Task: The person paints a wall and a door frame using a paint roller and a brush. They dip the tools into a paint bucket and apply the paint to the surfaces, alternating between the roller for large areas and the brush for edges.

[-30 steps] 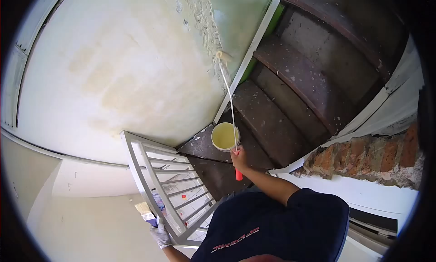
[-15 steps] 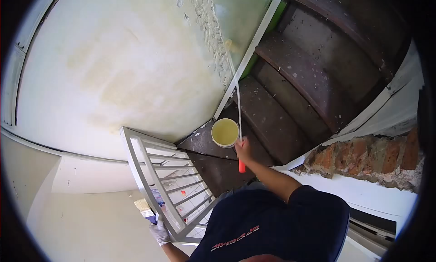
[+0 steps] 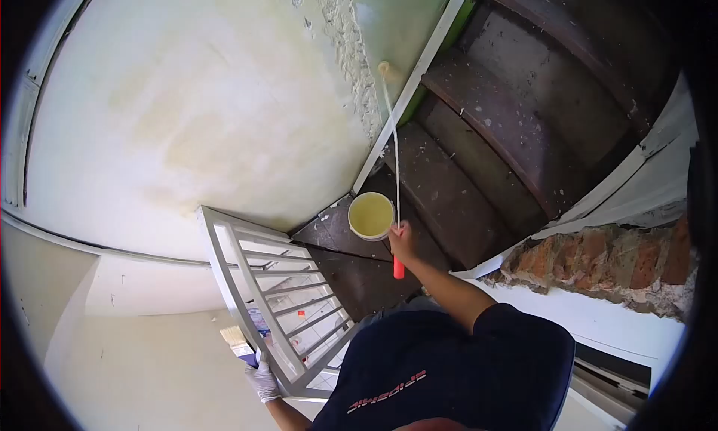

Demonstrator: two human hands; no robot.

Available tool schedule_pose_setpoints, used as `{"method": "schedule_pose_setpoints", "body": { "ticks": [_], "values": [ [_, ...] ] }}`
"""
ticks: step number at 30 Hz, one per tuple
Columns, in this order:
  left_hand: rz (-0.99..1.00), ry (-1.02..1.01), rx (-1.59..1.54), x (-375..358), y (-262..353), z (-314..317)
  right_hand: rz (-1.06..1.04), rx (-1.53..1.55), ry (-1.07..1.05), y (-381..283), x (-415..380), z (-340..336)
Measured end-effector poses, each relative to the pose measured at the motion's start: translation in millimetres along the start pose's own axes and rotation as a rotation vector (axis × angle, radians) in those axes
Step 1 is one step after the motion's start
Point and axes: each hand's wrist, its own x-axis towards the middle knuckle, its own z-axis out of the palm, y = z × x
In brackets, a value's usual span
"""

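head view: right hand (image 3: 402, 242) around slender roller (image 3: 397, 177), left hand (image 3: 263, 382) around bristly brush (image 3: 238, 344)

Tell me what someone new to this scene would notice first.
Probably the long-handled roller in the right hand, its bright red grip near the pale bucket on the stairs and its head up at the wall. Next, the rough, scarred strip running down that wall, and the exposed brick at the far right. At the lower left, the white-gloved left hand holds a paintbrush beside the pale railing.
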Motion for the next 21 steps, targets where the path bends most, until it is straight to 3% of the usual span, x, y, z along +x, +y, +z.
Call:
{"method": "schedule_pose_setpoints", "body": {
  "ticks": [2, 5, 6, 10, 13, 15, 17, 19, 21],
  "values": [
    [-0.025, -0.021, -0.041, 2, -4, -2, -0.185, -0.001, 0.082, 58, -9, 7],
    [-0.016, -0.001, -0.039, 1, 0, 0, -0.108, -0.009, 0.004, 38, -18, -5],
    [0.002, 0.005, -0.056, -2, 6, 2, -0.308, -0.16, 0.067, 32, -10, -6],
    [-0.04, 0.019, -0.034, 1, 0, 0, -0.092, -0.183, 0.096, 10, 29, 0],
    [-0.019, -0.002, -0.078, 1, 0, 1, -0.099, 0.039, 0.044, -18, 59, 3],
    [-0.01, 0.019, -0.026, -4, 13, 4, -0.203, 0.019, 0.087, -16, 51, 0],
    [0.033, 0.078, 0.018, 7, -14, -1, 0.034, 0.02, 0.012, -44, 17, -16],
    [0.001, 0.04, 0.011, 6, -10, -3, -0.163, -0.16, 0.064, -19, -8, -23],
    [-0.038, 0.0, 0.003, 0, 1, -2, -0.156, -0.196, 0.022, -21, -15, -27]
  ]
}}
